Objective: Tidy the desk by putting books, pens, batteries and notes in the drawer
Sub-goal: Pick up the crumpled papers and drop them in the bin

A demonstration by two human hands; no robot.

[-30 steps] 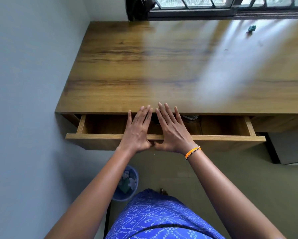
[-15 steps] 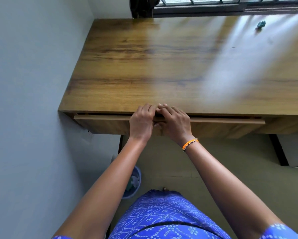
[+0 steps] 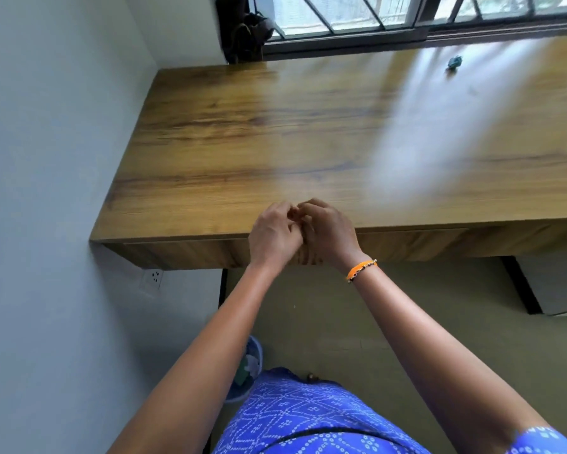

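Both the left hand (image 3: 273, 235) and right hand (image 3: 331, 234) hover with fingers curled, holding nothing, before the flush drawer (image 3: 183, 253), probably finished tidying the desk (image 3: 242, 142).

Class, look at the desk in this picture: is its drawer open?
No: the drawer front sits flush under the desk edge, with no gap showing, and both hands meet in front of it.

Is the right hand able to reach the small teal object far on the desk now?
Probably yes: bare desk top lies between the right hand and the teal object, though it needs a long stretch.
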